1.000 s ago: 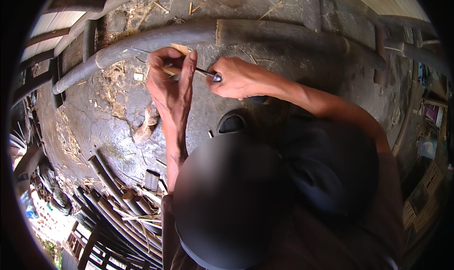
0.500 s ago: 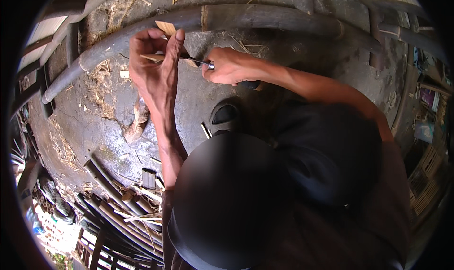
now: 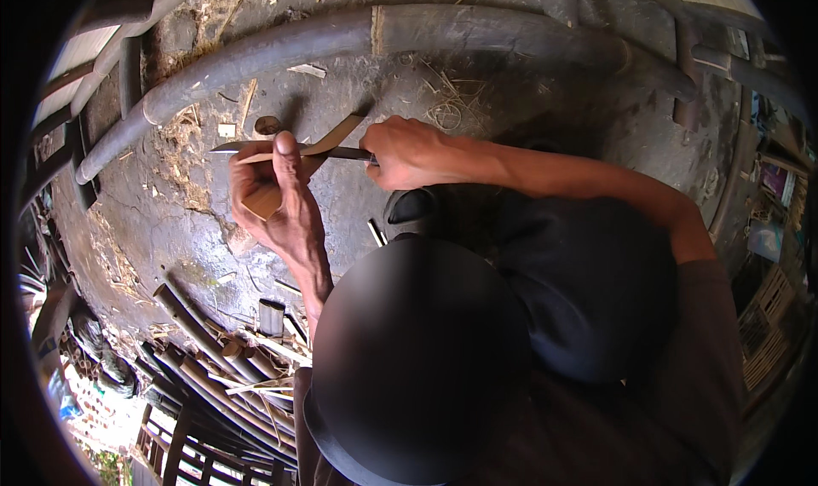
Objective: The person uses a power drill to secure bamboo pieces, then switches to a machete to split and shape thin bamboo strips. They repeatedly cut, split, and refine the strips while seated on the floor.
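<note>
My left hand (image 3: 285,192) is closed around a flat, pale bamboo strip (image 3: 338,133), which runs slantwise through the fingers. One end shows below the thumb, and the other sticks out toward the upper right. My right hand (image 3: 411,152) is wrapped around the handle of a knife (image 3: 348,153). The blade lies nearly level and crosses the strip at my left fingers, its tip reaching past them on the left. My left thumb is raised beside the blade. Most of the knife handle is hidden in my right fist.
A thick dark bamboo pole (image 3: 477,31) spans the far side. Just beyond my left hand stands a short round stump (image 3: 267,126). Cut bamboo lengths (image 3: 243,392) are heaped at the near left. Thin shavings (image 3: 452,103) lie on the grey floor (image 3: 204,230).
Both hands have come nearer to me, carrying the strip and knife. The strip has turned to slant up to the right, and the blade now lies across it, tip left of my left hand.
</note>
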The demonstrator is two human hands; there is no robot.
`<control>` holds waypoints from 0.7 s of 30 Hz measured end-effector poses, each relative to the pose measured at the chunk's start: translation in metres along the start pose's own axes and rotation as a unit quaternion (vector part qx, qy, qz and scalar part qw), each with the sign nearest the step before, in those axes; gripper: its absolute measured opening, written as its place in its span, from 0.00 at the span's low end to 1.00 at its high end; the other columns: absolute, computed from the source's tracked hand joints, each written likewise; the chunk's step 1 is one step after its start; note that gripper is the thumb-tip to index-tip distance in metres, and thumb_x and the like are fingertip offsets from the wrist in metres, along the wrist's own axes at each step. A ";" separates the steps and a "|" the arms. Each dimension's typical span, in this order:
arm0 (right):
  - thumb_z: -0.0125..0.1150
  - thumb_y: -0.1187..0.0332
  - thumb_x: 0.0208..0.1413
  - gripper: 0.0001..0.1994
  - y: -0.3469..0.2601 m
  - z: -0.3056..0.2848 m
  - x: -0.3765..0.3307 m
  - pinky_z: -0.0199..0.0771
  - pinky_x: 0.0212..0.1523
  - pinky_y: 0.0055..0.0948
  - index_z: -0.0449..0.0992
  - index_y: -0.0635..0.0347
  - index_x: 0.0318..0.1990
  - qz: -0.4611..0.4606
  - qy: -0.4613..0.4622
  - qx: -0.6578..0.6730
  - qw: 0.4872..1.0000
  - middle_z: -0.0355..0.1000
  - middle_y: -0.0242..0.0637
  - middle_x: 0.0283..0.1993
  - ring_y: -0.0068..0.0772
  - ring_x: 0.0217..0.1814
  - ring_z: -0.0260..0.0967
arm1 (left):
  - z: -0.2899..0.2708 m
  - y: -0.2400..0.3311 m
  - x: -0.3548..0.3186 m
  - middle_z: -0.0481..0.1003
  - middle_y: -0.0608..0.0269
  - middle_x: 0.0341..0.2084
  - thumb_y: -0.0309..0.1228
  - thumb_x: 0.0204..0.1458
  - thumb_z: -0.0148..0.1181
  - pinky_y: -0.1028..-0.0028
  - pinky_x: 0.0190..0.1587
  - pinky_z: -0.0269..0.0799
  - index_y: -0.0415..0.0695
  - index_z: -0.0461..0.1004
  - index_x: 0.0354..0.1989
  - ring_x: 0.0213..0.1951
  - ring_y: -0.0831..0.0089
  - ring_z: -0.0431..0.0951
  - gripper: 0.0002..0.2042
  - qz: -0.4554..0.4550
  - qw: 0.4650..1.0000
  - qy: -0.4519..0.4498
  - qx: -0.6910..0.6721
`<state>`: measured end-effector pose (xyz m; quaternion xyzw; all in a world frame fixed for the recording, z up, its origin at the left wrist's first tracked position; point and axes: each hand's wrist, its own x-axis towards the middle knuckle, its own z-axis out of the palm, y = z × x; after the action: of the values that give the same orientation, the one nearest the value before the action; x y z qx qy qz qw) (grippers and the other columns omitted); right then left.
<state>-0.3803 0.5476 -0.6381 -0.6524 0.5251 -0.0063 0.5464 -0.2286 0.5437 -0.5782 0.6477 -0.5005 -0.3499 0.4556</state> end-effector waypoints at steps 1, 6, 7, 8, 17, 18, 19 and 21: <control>0.56 0.67 0.48 0.13 0.001 -0.001 -0.001 0.73 0.40 0.47 0.76 0.69 0.33 0.002 0.004 0.000 1.000 0.73 0.59 0.30 0.60 0.37 0.74 | -0.001 -0.003 -0.002 0.72 0.66 0.19 0.39 0.54 0.64 0.81 0.25 0.66 0.39 0.73 0.30 0.21 0.82 0.69 0.14 0.006 1.000 0.006 0.006; 0.55 0.67 0.50 0.12 0.023 -0.003 0.004 0.73 0.42 0.48 0.77 0.69 0.34 0.063 0.003 0.017 0.998 0.74 0.58 0.31 0.58 0.39 0.74 | 0.020 0.008 -0.019 0.70 0.70 0.16 0.41 0.50 0.67 0.79 0.20 0.58 0.41 0.72 0.28 0.18 0.83 0.65 0.15 0.050 0.995 -0.010 0.089; 0.55 0.67 0.51 0.12 0.023 0.001 0.003 0.73 0.43 0.47 0.77 0.69 0.34 0.068 0.016 0.012 0.998 0.74 0.58 0.31 0.58 0.39 0.74 | 0.021 0.007 -0.019 0.69 0.71 0.15 0.40 0.50 0.68 0.79 0.21 0.58 0.41 0.72 0.28 0.18 0.83 0.64 0.15 0.033 0.997 0.002 0.064; 0.55 0.66 0.51 0.12 0.020 0.005 0.002 0.73 0.43 0.47 0.77 0.68 0.34 0.067 0.024 0.014 0.997 0.74 0.58 0.31 0.58 0.39 0.74 | 0.017 0.006 -0.018 0.68 0.71 0.15 0.40 0.50 0.68 0.79 0.21 0.58 0.40 0.71 0.28 0.18 0.83 0.63 0.16 0.016 0.999 0.015 0.047; 0.58 0.66 0.47 0.12 0.035 0.006 0.018 0.74 0.42 0.47 0.77 0.69 0.32 0.047 0.008 -0.001 0.999 0.74 0.58 0.31 0.58 0.38 0.74 | 0.015 -0.001 -0.019 0.69 0.67 0.21 0.41 0.51 0.67 0.79 0.27 0.62 0.38 0.70 0.30 0.23 0.81 0.66 0.17 0.030 0.999 0.004 0.029; 0.59 0.65 0.46 0.13 0.033 0.007 0.017 0.74 0.42 0.47 0.77 0.69 0.31 0.044 0.008 -0.005 0.999 0.74 0.58 0.31 0.58 0.39 0.74 | 0.012 -0.001 -0.021 0.69 0.67 0.21 0.41 0.51 0.67 0.79 0.27 0.62 0.38 0.70 0.30 0.23 0.81 0.66 0.17 0.030 0.998 0.014 0.045; 0.59 0.65 0.46 0.13 0.031 0.009 0.017 0.74 0.42 0.47 0.77 0.69 0.31 0.041 0.007 -0.008 0.999 0.74 0.58 0.32 0.58 0.39 0.74 | 0.011 0.001 -0.023 0.69 0.67 0.21 0.41 0.51 0.67 0.79 0.27 0.63 0.38 0.70 0.30 0.23 0.80 0.66 0.18 0.029 0.997 0.023 0.061; 0.59 0.65 0.45 0.13 0.038 0.014 0.020 0.74 0.42 0.48 0.77 0.69 0.31 0.022 0.020 -0.030 0.999 0.74 0.59 0.32 0.59 0.40 0.74 | 0.012 0.002 -0.028 0.69 0.67 0.21 0.42 0.51 0.67 0.79 0.28 0.63 0.38 0.70 0.30 0.25 0.80 0.66 0.18 0.021 0.996 0.035 0.078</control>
<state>-0.3892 0.5491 -0.6825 -0.6562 0.5504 0.0083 0.5161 -0.2470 0.5679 -0.5806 0.6821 -0.5239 -0.2771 0.4283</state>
